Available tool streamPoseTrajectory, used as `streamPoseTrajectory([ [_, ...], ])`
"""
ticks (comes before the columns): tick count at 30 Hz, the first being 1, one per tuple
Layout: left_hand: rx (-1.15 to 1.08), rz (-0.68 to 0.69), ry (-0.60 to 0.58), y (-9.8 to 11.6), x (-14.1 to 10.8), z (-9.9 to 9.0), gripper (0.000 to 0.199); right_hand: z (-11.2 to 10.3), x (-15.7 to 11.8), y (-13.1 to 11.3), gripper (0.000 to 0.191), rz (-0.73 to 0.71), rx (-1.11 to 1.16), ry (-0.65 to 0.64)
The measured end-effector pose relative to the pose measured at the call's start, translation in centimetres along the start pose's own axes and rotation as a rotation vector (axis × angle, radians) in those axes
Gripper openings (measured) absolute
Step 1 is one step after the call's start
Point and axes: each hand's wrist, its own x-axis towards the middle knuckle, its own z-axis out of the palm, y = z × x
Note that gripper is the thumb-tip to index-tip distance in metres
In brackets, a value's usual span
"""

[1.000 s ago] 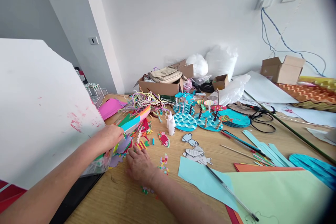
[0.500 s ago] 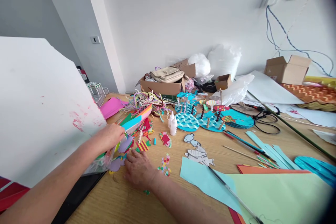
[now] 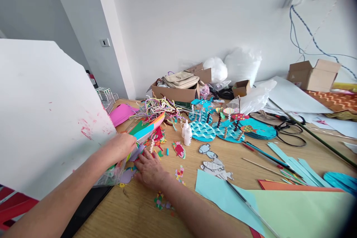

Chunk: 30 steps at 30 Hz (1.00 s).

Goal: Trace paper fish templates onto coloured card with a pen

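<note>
My left hand (image 3: 122, 148) is closed at the rim of a clear plastic bag (image 3: 113, 176), its fingertips partly hidden. Beyond it, coloured paper (image 3: 147, 130) in blue, orange and green slants upward. Fingers spread, my right hand (image 3: 151, 170) lies over paper cutouts on the table. A purple cutout (image 3: 127, 175) shows beside its fingers, and red scraps (image 3: 158, 134) lie just beyond. To the right are a red paper fish (image 3: 179, 150), a short blue piece (image 3: 167, 151) and white glue bottles (image 3: 187, 135). Small paper dots (image 3: 163, 201) lie by my right forearm.
A large white board (image 3: 50, 119) stands at the left. Pipe cleaners (image 3: 157, 108) are heaped before a cardboard box (image 3: 175, 93). Blue wavy bases (image 3: 201, 131) carry paper fish. Grey fish cutouts (image 3: 213, 165), pale green paper (image 3: 301, 208) and a pen (image 3: 248, 204) lie to the right.
My right hand has moved up and inward, covering the striped cutout that showed beyond it. More paper dots now show beside the forearm. The left hand stays at the bag; the view has shifted slightly.
</note>
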Motion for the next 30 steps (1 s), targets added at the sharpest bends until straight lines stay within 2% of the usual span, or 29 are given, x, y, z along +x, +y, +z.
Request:
streamPoseTrajectory([
  [10,0.005,0.001,0.002,-0.2,0.2,0.3,0.03,0.3,0.2,0.5,0.04,-0.012,-0.032,0.111],
  [16,0.019,0.007,0.008,-0.5,0.3,0.4,0.03,0.4,0.7,0.4,0.033,-0.025,-0.064,0.029],
  [25,0.014,0.009,0.026,-1.0,0.4,0.4,0.03,0.6,0.3,1.1,0.024,-0.011,-0.101,0.066],
  [30,0.001,0.002,0.027,-1.2,0.6,0.6,0.029,0.5,0.3,1.3,0.035,0.003,-0.111,0.076],
])
